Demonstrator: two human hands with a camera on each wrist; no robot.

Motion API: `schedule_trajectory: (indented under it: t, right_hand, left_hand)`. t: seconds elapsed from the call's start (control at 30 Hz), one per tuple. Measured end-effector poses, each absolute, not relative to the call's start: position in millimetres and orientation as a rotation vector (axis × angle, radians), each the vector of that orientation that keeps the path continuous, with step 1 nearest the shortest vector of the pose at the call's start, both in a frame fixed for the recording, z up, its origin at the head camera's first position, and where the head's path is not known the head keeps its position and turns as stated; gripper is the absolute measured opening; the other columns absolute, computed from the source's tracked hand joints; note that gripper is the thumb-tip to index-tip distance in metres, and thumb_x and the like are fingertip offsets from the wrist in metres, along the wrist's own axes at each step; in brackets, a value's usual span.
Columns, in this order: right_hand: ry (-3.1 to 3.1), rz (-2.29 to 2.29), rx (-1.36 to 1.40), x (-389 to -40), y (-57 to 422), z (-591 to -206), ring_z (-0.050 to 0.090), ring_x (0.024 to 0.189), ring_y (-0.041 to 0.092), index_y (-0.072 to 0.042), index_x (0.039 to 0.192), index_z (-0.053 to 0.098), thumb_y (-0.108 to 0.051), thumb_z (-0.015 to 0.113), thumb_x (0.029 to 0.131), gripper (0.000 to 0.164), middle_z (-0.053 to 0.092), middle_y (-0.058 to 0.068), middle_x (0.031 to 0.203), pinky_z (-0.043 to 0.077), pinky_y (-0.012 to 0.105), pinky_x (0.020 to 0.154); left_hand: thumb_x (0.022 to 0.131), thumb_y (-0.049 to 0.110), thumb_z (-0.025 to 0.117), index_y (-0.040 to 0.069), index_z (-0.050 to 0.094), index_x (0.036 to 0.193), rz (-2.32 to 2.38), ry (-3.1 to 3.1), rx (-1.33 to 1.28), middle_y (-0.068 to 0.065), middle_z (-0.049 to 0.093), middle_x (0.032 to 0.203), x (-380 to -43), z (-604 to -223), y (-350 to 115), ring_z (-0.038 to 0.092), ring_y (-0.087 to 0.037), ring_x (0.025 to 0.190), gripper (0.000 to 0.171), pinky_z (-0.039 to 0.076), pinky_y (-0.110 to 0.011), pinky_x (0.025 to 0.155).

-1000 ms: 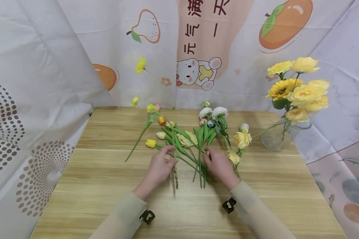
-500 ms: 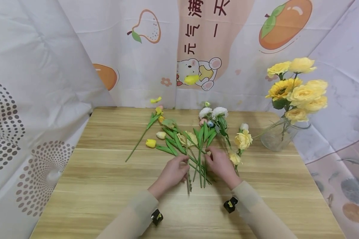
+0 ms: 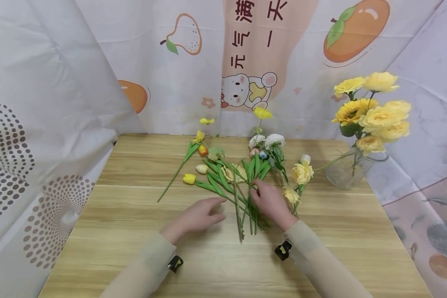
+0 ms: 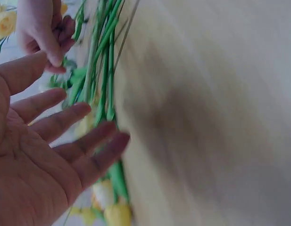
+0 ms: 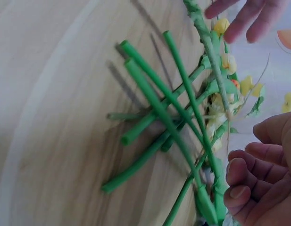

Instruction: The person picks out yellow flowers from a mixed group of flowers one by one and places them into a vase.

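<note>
My left hand [image 3: 197, 216] lies over the table left of the flower stems, its fingers spread and holding nothing; the left wrist view shows the bare palm [image 4: 32, 160]. Close by, a long brownish-green flower stem [image 3: 237, 207] rests across the pile, and a yellow blossom [image 3: 262, 113] shows beyond it. Loosely curled, my right hand [image 3: 271, 203] hovers at the right of the crossed green tulip stems [image 5: 159, 108]. No flower shows between its thumb and fingers in the right wrist view. Left of the pile are a yellow tulip [image 3: 189, 179] and a white tulip [image 3: 202, 169].
A glass vase [image 3: 342, 171] with yellow roses and a sunflower stands at the right rear of the wooden table [image 3: 115, 240]. White blooms [image 3: 275, 141] lie behind the pile, cream-yellow roses [image 3: 302, 174] to its right. A separate green stem [image 3: 175, 178] lies at left. Printed curtains hang behind.
My left hand carried the long stem rightward onto the pile, let go of it and drew back left with fingers spread. My right hand has stayed nearly in place.
</note>
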State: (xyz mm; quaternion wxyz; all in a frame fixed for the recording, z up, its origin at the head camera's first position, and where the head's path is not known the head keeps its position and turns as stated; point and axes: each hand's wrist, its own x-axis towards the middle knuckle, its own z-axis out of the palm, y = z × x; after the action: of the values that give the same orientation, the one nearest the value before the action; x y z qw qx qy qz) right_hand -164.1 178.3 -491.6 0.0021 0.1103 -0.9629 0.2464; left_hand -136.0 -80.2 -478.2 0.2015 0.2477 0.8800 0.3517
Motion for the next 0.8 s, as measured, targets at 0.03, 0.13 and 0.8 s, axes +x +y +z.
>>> schedule_trajectory:
  t: [0.03,0.13,0.8]
  right_hand:
    - [-3.021,0.76,0.35,-165.1,175.9,-490.7,0.051,0.053,0.015,-0.001,0.125,0.066,-0.018,0.063,0.101,0.03,0.06,0.002,0.068,0.043,0.033,0.05]
    - [-3.031,0.743,0.37,-167.7,168.9,-489.0,0.056,0.058,0.016,0.0,0.123,0.067,-0.021,0.063,0.101,0.03,0.07,0.008,0.082,0.049,0.035,0.054]
    - [-3.182,0.66,0.308,-179.0,133.6,-504.0,0.048,0.047,0.015,-0.005,0.106,0.062,-0.03,0.067,0.101,0.026,0.053,0.001,0.06,0.037,0.03,0.044]
  left_hand:
    - [0.1,0.028,0.066,0.006,0.046,0.153,0.92,2.513,0.682,-0.017,0.049,0.154,-136.4,-475.6,-85.1,0.047,-0.039,0.141,0.06,0.036,-0.055,0.116]
    - [0.096,0.032,0.072,0.01,0.045,0.154,0.724,2.665,0.628,-0.018,0.043,0.158,-136.8,-468.5,-100.5,0.038,-0.048,0.144,0.068,0.03,-0.066,0.115]
    - [0.068,0.07,0.082,0.024,0.04,0.159,0.319,2.815,0.23,-0.025,0.02,0.166,-125.8,-501.7,-147.3,0.013,-0.066,0.145,0.11,0.014,-0.092,0.096]
